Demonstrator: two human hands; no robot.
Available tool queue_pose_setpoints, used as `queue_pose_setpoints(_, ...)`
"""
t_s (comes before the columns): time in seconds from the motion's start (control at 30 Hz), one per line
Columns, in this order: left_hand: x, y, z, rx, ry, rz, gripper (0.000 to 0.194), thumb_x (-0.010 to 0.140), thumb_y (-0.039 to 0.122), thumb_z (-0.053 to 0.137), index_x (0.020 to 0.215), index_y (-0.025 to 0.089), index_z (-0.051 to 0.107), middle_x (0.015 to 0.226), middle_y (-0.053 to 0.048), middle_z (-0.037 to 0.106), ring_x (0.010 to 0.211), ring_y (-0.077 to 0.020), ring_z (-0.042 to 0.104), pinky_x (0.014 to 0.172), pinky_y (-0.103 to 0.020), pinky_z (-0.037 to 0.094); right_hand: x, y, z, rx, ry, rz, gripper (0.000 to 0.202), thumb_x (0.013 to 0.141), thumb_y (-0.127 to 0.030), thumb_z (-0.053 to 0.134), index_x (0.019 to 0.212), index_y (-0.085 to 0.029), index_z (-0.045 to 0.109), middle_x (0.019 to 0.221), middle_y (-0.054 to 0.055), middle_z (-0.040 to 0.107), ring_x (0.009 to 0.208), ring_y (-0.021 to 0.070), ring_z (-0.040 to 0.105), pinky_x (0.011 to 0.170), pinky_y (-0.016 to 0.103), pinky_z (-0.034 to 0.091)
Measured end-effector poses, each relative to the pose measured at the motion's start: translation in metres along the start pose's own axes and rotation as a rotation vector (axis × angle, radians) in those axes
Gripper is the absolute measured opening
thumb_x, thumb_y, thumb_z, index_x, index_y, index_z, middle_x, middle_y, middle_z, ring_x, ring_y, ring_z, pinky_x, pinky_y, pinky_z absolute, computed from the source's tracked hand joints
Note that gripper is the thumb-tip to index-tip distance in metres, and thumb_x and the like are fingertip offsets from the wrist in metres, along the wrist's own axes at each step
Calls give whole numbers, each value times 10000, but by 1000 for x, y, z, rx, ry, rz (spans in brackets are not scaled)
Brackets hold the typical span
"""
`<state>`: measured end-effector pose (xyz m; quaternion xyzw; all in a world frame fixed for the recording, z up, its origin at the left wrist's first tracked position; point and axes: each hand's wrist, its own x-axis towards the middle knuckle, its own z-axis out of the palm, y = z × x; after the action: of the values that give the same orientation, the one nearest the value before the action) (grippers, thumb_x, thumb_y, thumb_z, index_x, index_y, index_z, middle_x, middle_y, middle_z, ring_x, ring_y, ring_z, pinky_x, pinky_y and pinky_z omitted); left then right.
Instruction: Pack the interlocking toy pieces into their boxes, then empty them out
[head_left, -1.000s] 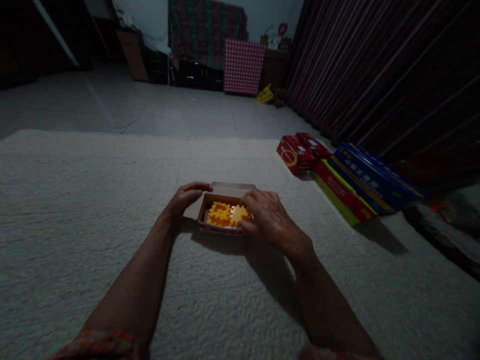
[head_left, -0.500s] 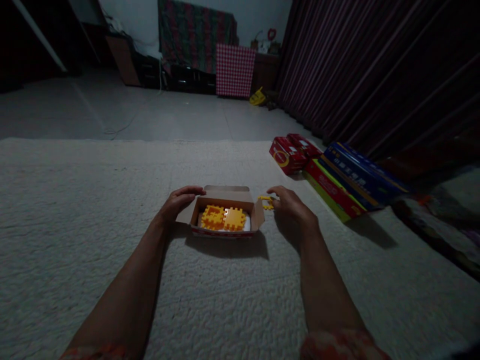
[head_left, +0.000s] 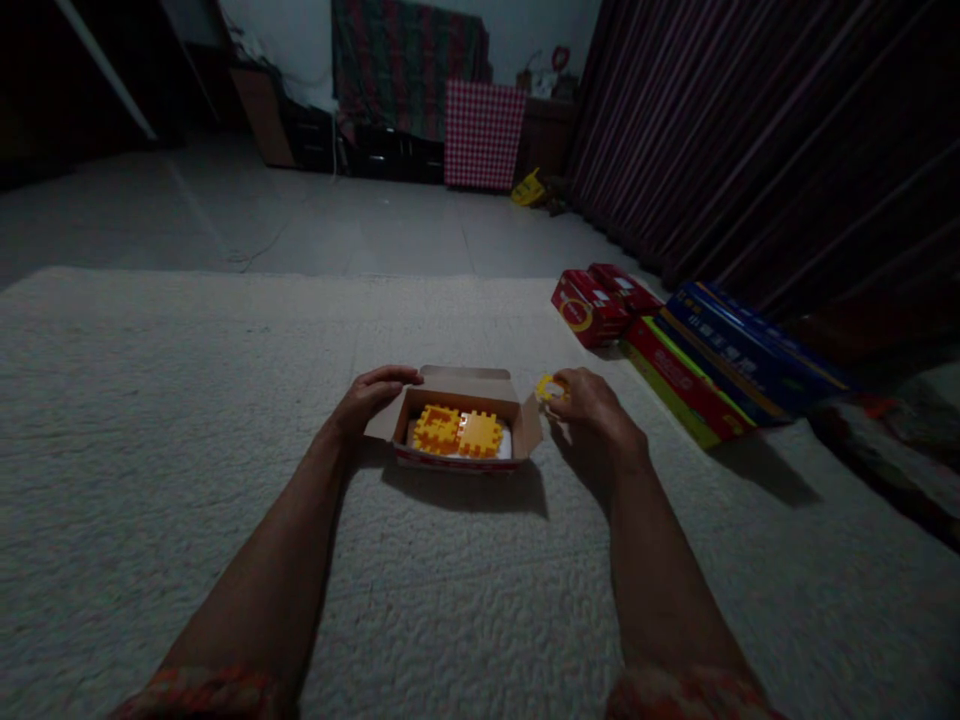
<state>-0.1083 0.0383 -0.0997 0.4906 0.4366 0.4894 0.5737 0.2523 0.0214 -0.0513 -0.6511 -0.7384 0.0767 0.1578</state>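
A small open cardboard box [head_left: 457,464] with its flaps up sits on the cream quilted cloth. Inside it, two square yellow interlocking blocks [head_left: 480,433] with notched edges lie side by side over something white. At the box's back left corner, my left hand [head_left: 369,398] grips around the side flap, fingers reaching to the raised lid. Just off the right flap, my right hand [head_left: 592,400] pinches a yellow notched frame-like block [head_left: 550,388] with an open middle. Part of that block is hidden by the fingers.
Red boxes [head_left: 592,308] stand at the right, beside a yellow-and-red box [head_left: 679,382] and a large blue box [head_left: 739,345]. The quilted cloth [head_left: 450,570] ends at a tiled floor [head_left: 360,230]. A dark curtain [head_left: 697,130] hangs along the right.
The yellow frame-like block has turned and risen slightly in my right hand, which has closed in on it. My left hand stays at the box. The whole view has shifted a little.
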Motion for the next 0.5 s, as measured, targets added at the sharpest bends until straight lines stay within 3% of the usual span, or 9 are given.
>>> queue_pose_setpoints(0.1, -1, 0, 0, -13, -3, -2, 265, 633, 305, 748, 880, 224, 798, 1011, -71, 789, 1048, -306, 686, 896, -410, 529, 3, -14, -25, -10, 149, 0, 331, 817, -271, 689, 1132, -171, 689, 1123, 167, 706, 1053, 333, 650, 959, 476, 511)
queue_pose_setpoints(0.2, -2, 0, 1, -45, -4, -29, 286, 635, 322, 753, 898, 216, 795, 1023, -69, 790, 1009, -310, 700, 891, -430, 533, -9, -53, -44, 96, 282, -221, 346, 851, -300, 687, 1182, -200, 673, 1192, 146, 701, 1097, 328, 652, 992, 504, 510)
queue_pose_setpoints(0.37, -1, 0, 3, -95, 11, -44, 302, 600, 314, 789, 882, 206, 803, 999, -63, 797, 991, -298, 710, 940, -437, 528, -39, -128, -32, 261, 113, -555, 351, 882, -220, 671, 1231, -222, 631, 1263, 115, 679, 1180, 281, 628, 1021, 481, 524)
queue_pose_setpoints(0.5, -1, 1, 4, -110, 0, -30, 291, 601, 304, 785, 874, 204, 805, 1000, -69, 798, 999, -290, 713, 959, -439, 526, -45, -142, -13, 186, -41, -565, 311, 877, -184, 672, 1183, -221, 637, 1229, 113, 688, 1156, 283, 631, 991, 474, 541)
